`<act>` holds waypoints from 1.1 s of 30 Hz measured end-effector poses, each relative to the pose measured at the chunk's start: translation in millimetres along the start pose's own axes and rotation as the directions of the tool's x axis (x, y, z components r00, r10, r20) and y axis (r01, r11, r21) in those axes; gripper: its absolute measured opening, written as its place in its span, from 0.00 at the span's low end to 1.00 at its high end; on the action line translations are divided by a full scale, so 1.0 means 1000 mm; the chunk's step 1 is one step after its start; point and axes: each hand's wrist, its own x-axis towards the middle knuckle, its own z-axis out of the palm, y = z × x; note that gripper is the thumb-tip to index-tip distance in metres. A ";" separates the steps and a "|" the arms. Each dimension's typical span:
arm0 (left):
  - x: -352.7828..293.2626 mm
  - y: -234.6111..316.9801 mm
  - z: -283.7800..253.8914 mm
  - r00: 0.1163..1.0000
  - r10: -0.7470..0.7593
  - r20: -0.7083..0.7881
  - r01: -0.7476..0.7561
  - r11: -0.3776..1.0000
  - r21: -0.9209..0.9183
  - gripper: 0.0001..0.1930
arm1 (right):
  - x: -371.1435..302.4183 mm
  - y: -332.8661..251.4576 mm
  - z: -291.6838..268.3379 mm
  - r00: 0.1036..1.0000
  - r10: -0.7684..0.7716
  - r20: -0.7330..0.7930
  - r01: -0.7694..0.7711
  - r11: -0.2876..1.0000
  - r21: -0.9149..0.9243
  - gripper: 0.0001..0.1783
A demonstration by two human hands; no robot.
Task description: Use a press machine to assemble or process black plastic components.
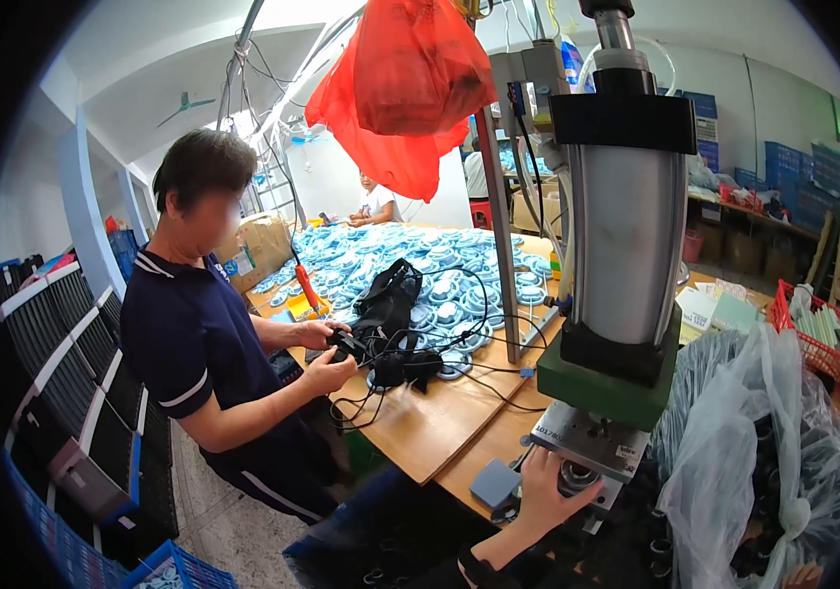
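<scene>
My left hand [545, 499] reaches in from the lower edge, a dark band on its wrist. Its thumb and fingers curl around a round, dark, ring-shaped part [577, 478] in the tooling under the press. Just above the hand is the press's metal plate [589, 432], and over it rise a green block [608, 378] and a large grey cylinder [626, 245]. At the lower right edge, beside a clear plastic bag [724, 432] of dark parts, only a bit of my right hand [805, 575] shows; its fingers are too cut off to read.
At left, a person [199, 294] in dark blue handles a black device with cables [346, 346]. Light-blue round parts [410, 250] cover the wooden table [439, 432]. A red bag [420, 79] hangs above. A red basket [817, 334] stands right; black crates [56, 373] stack left.
</scene>
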 end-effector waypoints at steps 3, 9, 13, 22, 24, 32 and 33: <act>-0.001 0.005 0.009 0.979 -0.196 -0.054 0.188 0.973 -0.138 0.26 | -0.021 -0.003 -0.142 0.942 0.114 -0.315 -0.231 0.903 -0.364 0.26; -0.017 0.009 0.022 0.971 -0.207 -0.121 0.207 0.978 -0.015 0.22 | 0.029 -0.004 -0.111 0.914 0.270 -0.304 -0.192 -0.373 -0.908 0.23; -0.017 -0.006 0.026 0.980 -0.183 -0.077 0.190 0.977 0.099 0.22 | 0.032 0.058 -0.249 0.974 0.073 -0.213 -0.168 -0.394 -0.903 0.33; -0.084 -0.006 -0.038 0.935 -0.258 -0.244 0.288 0.953 0.093 0.26 | 0.007 0.070 -0.137 0.817 0.505 -0.278 0.114 -0.614 -0.781 0.33; -0.122 -0.019 -0.062 0.945 -0.297 -0.139 0.323 0.920 0.224 0.26 | 0.012 0.056 -0.096 0.826 0.491 -0.277 0.117 -0.630 -0.768 0.27; -0.244 -0.103 -0.106 0.716 -0.682 -0.151 0.682 0.637 0.359 0.39 | -0.027 0.059 -0.141 0.896 0.423 -0.137 0.097 -0.485 -0.869 0.32; -0.237 -0.101 -0.110 0.746 -0.651 -0.141 0.650 0.664 0.370 0.36 | -0.015 0.056 -0.117 0.866 0.446 -0.225 -0.006 -0.441 -0.897 0.32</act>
